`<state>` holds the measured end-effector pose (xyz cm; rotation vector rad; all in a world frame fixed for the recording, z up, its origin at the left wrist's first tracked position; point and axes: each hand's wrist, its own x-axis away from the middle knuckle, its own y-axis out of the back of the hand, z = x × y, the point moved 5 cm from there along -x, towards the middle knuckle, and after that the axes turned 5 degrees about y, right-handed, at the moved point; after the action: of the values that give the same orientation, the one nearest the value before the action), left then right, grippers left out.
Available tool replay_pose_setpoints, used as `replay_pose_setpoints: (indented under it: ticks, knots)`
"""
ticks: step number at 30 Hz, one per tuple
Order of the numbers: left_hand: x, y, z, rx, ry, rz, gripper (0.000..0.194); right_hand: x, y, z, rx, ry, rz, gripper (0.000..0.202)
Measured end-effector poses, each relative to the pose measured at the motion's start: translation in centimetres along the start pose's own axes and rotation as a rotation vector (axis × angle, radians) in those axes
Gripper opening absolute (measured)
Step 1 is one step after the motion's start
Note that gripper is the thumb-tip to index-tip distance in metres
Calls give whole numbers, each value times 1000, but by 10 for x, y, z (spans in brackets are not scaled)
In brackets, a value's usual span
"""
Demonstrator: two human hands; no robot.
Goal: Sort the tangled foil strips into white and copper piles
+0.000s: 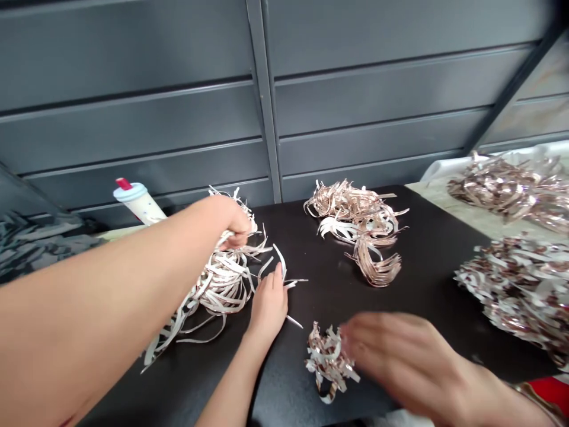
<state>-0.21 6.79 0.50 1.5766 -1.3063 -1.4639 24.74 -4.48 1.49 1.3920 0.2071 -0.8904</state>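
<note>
Strips [227,287] sprawl far to near-left, left hand [233,222] clenched on their far end! Right hand [269,301] sits nearer, just right, grip unclear.

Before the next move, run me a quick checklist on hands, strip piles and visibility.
1. Upper hand at the left strip pile: ok, fingers curled in among the strips.
2. Lower hand clear of strips: not ok, loose ends lie against it.
3. Blurred hand near the red sleeve, off the small crinkled heap: cannot tell.
4. Left and middle piles apart: ok, bare black table between.
5. White container's base visible: not ok, a forearm covers it.
</note>
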Motion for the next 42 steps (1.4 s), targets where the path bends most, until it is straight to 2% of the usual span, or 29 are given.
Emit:
replay_pose_setpoints:
  ticks: [2,3,5,7,10,12,15,18,20,24,28,30,33,35,38,42]
  knots:
    - [-1,4,3,30,32,-22,49,-38,7,-47,81,-128,157,35]
    - [-1,5,3,37,36,-20,50,-46,13,-69,157,-195,150,31]
    - [-2,7,0,38,27,7,53,-41,20,-105,317,-323,115,25]
    - [-2,8,-5,37,6,51,59,-20,20,-131,400,-441,133,25]
    - [1,7,-10,46,-1,112,71,4,15,-152,426,-531,162,19]
    - [3,2,-8,49,11,144,77,4,11,-159,383,-536,185,20]
    - [5,-12,-4,8,-10,156,75,-7,4,-166,307,-542,220,6]
    - [1,-23,1,-62,-52,133,62,-20,-2,-165,289,-549,224,9]
    - [-5,-25,4,-116,-46,89,55,-28,-5,-161,255,-553,209,11]
    - [-18,-16,11,-181,23,-24,49,-41,-15,-152,158,-598,158,10]
    - [-19,-3,10,-125,46,-99,45,-51,-26,-141,111,-608,153,7]
    - [-15,3,3,6,5,-116,38,-57,-29,-130,67,-593,148,6]
    - [-7,9,-12,364,0,-68,25,-71,-32,-107,-88,-556,88,5]
    - [-3,4,-22,661,75,84,21,-83,-35,-91,-196,-515,52,6]
    - [2,-7,-31,1029,265,288,23,-99,-42,-75,-293,-466,44,8]
    - [6,-12,-27,1222,441,307,25,-110,-55,-79,-515,-520,108,7]
